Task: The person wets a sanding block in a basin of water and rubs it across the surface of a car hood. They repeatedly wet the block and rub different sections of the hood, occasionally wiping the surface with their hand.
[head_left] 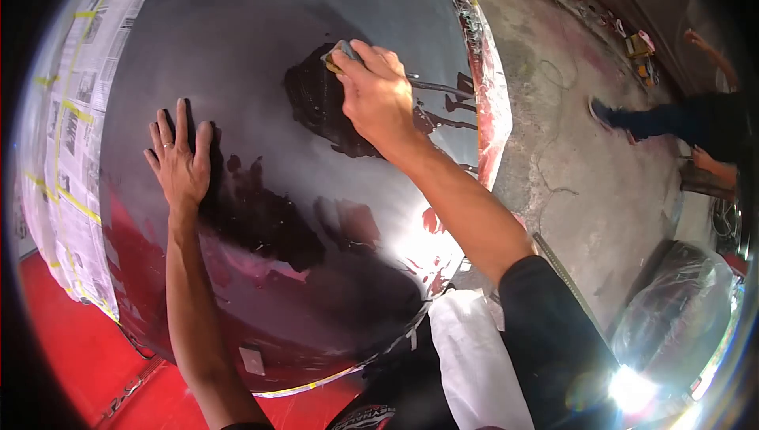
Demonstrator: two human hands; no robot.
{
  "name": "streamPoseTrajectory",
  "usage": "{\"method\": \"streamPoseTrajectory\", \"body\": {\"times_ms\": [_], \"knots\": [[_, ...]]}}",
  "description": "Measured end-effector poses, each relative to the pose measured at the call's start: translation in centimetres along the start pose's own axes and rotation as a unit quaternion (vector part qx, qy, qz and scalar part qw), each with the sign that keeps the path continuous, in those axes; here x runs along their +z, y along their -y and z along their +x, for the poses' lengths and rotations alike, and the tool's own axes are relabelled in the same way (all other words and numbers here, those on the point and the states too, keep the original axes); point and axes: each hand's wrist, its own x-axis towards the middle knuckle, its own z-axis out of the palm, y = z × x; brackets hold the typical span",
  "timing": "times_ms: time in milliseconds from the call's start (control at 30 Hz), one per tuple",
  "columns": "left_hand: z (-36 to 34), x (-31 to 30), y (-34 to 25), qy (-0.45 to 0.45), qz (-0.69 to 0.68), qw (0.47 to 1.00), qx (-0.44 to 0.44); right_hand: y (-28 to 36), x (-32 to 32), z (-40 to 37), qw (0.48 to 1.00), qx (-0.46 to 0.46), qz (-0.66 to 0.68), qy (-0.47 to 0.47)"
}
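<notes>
A large dark, curved car body panel (261,106) fills the middle of the view, with wet patches and reddish areas. My left hand (183,165) lies flat on its left side, fingers spread, a ring on one finger. On the upper middle of the panel my right hand (379,98) is closed on a small sanding pad (334,58), grey with a yellowish edge, mostly hidden by the fingers. Around and below that pad spreads a dark wet patch (308,106). Dark liquid streaks run from there towards the right edge.
Taped newspaper masking (87,106) covers the left side; plastic film (492,90) edges the right. A small grey rectangle (252,361) sits on the panel's near end. Another person (680,126) is on the concrete floor (545,114) at right, near a plastic-wrapped object (676,303) and bright light (632,389).
</notes>
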Motion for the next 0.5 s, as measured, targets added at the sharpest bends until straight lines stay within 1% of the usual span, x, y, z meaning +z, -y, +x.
{"method": "streamPoseTrajectory", "body": {"times_ms": [67, 133, 200, 233, 267, 333, 400, 433, 467, 500], "knots": [[-0.1, -0.2, 0.5, 0.005, 0.011, 1.0, -0.009, 1.0, -1.6, -2.0, 0.999, 0.0, -0.012, 0.034], [-0.1, -0.1, 0.3, 0.003, -0.004, 1.0, -0.002, 1.7, -2.9, -7.5, 0.999, 0.017, 0.023, 0.037], [-0.2, 0.1, 0.5, 0.006, 0.0, 1.0, -0.007, 0.4, -2.5, -4.9, 1.0, -0.002, -0.007, 0.03], [0.0, 0.2, 0.5, 0.005, 0.001, 1.0, -0.004, 0.3, -1.8, -2.2, 0.999, 0.028, 0.004, 0.026], [0.0, 0.1, 0.4, 0.001, 0.001, 1.0, -0.004, -0.2, -0.7, -0.9, 1.0, 0.011, 0.015, 0.008], [-0.3, 0.1, 0.4, 0.002, 0.005, 1.0, -0.01, 0.2, -1.9, -1.6, 0.999, 0.014, 0.002, 0.031], [0.3, 0.2, 0.5, -0.002, 0.003, 1.0, -0.009, 0.5, -3.2, -6.7, 0.999, -0.004, 0.02, 0.031], [0.4, 0.2, 0.4, -0.005, -0.001, 1.0, -0.011, 0.9, -3.8, -7.3, 0.998, 0.008, 0.02, 0.064], [-0.1, 0.3, 0.4, -0.002, -0.003, 1.0, -0.01, 0.8, -3.5, -6.3, 0.997, 0.011, 0.02, 0.07], [-0.2, 0.3, 0.3, 0.001, -0.003, 1.0, -0.007, 0.3, -2.6, -3.8, 0.998, 0.02, 0.002, 0.052]]}}
